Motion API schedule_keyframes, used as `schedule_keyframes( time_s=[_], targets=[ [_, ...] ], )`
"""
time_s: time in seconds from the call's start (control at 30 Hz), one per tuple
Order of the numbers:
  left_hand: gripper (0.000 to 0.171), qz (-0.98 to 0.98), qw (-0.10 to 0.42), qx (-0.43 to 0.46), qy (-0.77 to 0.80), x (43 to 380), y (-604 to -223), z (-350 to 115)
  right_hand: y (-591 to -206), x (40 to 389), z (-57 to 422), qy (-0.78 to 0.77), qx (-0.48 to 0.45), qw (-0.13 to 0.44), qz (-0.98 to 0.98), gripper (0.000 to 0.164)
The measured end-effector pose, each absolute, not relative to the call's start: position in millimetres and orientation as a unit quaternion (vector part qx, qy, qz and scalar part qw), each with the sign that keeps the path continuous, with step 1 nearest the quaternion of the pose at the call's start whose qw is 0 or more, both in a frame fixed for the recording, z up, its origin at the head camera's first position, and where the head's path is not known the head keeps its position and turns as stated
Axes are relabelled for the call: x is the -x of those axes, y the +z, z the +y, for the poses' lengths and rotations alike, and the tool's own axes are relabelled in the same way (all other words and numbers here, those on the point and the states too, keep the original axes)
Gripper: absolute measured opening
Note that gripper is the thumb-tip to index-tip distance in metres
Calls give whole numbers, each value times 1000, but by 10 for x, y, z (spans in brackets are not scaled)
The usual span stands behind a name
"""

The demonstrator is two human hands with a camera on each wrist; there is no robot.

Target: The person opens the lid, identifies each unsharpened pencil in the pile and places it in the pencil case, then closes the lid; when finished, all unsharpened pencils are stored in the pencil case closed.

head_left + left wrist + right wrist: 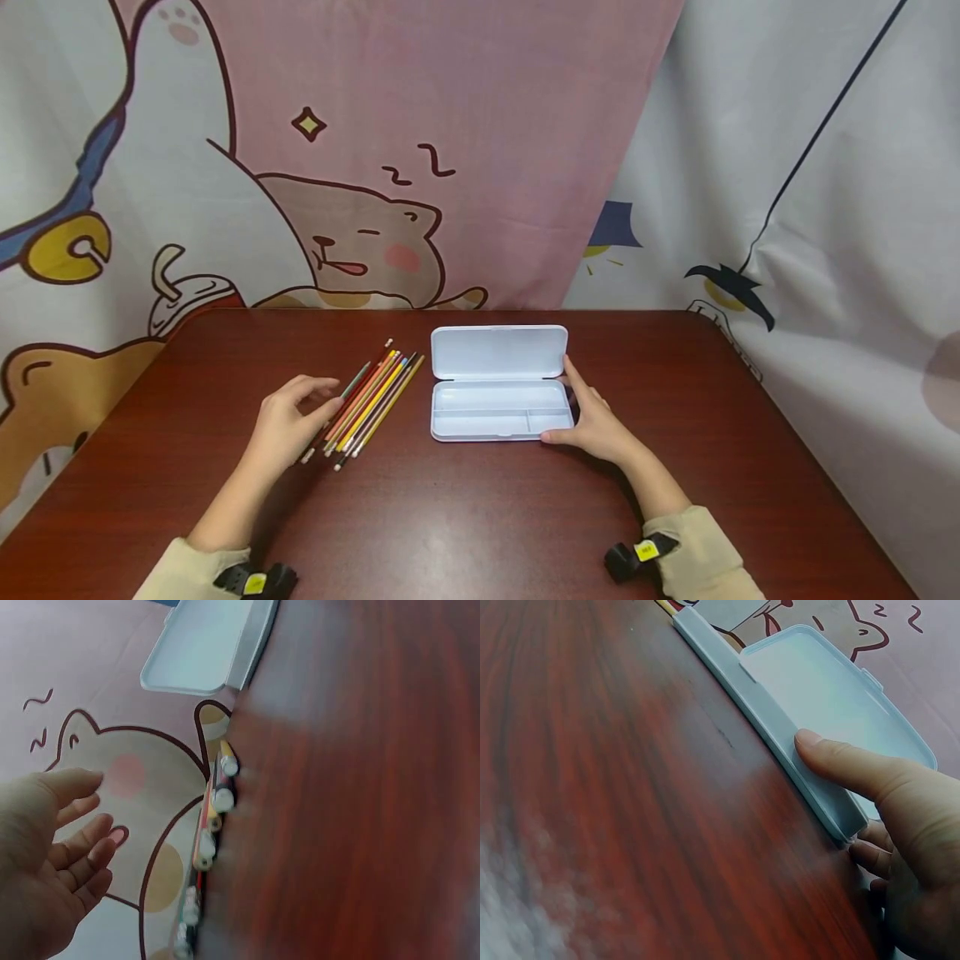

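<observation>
Glossy reddish-brown tabletop [480, 517], cartoon-print curtain [510, 125] behind. The left hand [290, 425] hangs relaxed beside the pencils [372, 404]; the right hand [596, 425] grips the lid-up white case [480, 396] just right of them.

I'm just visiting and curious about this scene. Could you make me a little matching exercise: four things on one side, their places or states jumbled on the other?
Things:
1. Left hand
2. Pencils
3. Right hand
4. White case

Places or states:
A. Lid up, nothing inside
B. Beside the pencils, holding nothing
C. Gripping the case's right end
D. Bunched together on the brown table

Right pairs: 1-B, 2-D, 3-C, 4-A
</observation>
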State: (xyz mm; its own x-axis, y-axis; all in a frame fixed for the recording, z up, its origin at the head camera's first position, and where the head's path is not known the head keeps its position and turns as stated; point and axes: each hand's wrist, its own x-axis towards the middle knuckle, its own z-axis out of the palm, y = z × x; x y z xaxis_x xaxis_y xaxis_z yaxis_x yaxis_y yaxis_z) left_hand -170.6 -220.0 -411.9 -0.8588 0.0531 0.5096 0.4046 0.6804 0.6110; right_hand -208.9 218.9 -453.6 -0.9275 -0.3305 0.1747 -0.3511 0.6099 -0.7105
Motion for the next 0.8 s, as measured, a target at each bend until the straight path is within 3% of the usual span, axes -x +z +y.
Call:
schedule_keyframes(
  time_s=[0.8],
  targets=[
    [14,-918,189,111,-332,1489,-4424,-2509,-4513,2076,2181,398,-188,12,-898,123]
  ],
)
